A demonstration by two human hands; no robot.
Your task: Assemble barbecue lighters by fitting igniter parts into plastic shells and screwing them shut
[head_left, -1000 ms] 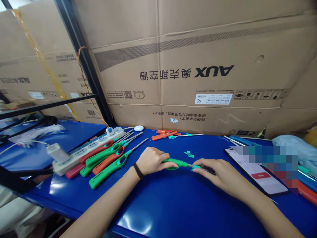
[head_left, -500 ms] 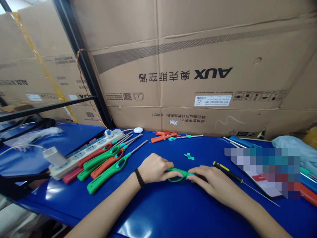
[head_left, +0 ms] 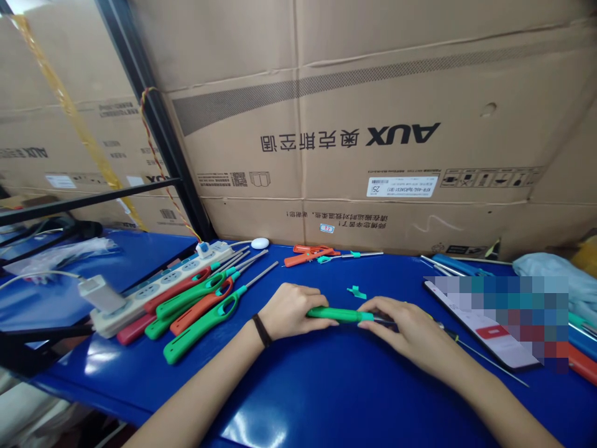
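Note:
My left hand is closed round the handle of a green long-neck lighter that lies just above the blue table. My right hand pinches the lighter's front end where the metal tube starts; its fingers are curled over it. A thin screwdriver with a yellow and black grip runs out from under my right hand toward the right. A small teal plastic part lies on the table just behind the lighter.
Several green, orange and red lighters lie in a row at the left beside a white power strip. An orange lighter lies by the cardboard boxes at the back. A phone lies at the right.
The green lighter has been turned in my hands, so its finger loop no longer shows and the handle looks straight. Both hands stayed in the same spot; the screwdriver is now partly under my right hand.

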